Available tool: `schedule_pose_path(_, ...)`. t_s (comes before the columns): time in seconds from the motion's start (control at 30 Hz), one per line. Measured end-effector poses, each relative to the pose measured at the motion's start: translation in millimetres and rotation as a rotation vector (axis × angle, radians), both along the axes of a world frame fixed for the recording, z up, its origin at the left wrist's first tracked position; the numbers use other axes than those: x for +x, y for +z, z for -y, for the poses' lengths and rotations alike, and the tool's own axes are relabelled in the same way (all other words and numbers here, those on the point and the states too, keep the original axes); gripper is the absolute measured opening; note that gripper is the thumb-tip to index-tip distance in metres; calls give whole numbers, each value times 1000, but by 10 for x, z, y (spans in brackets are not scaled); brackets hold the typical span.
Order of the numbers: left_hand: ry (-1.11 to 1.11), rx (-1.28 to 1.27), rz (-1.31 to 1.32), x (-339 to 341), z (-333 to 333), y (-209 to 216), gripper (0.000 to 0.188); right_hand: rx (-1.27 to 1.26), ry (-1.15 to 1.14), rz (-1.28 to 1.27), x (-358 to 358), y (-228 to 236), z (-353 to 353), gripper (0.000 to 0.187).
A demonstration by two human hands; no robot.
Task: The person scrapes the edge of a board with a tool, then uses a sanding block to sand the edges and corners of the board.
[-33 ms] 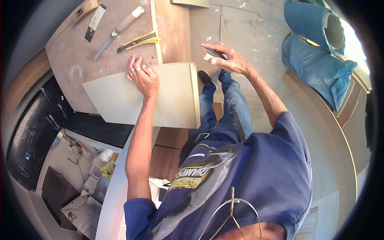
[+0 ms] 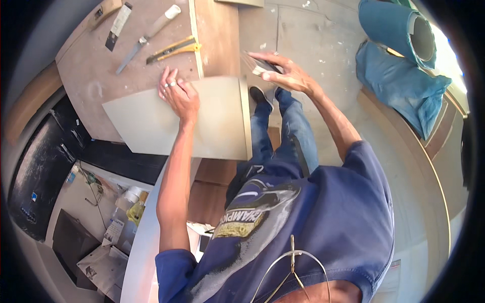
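A cream panel (image 2: 220,121) with a pale edge strip lies across the corner of the workbench (image 2: 91,96), its right end jutting past the bench. My left hand (image 2: 181,101), with rings on it, rests on the panel's far edge, its fingers loosely stretched out over the bench. Off the panel's right end, my right hand (image 2: 295,77) grips a small flat block (image 2: 263,67) between thumb and fingers. The block is dark on one face, pale along its side, and looks like a sanding block. Motion smears its tip, and it appears apart from the panel.
Beyond my left hand lie a yellow utility knife (image 2: 174,49), a narrow-bladed tool with a pale handle (image 2: 164,19), a flat scraper blade (image 2: 118,28) and a wooden block-like tool (image 2: 105,12). Blue rolled material (image 2: 396,30) stands at right. Bottles (image 2: 124,207) crowd a lower-left shelf.
My right hand and the block have shifted slightly left, toward the panel's end. My left hand keeps its place on the panel. The whole view has drifted a little.
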State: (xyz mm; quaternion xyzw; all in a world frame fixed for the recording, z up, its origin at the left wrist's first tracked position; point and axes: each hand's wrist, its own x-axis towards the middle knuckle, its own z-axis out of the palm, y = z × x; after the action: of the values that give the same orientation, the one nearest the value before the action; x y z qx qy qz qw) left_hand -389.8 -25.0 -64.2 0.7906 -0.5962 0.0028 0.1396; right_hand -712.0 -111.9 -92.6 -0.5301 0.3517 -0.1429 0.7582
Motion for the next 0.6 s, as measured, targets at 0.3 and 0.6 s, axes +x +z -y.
schedule_pose_path(0.3,-7,8,22,-8,-51,6,34,320,-461,102,215,-7,-1328,80)
schedule_pose_path(0.6,3,0,0,24,-41,57,33,-198,-352,-68,147,111,-308,79)
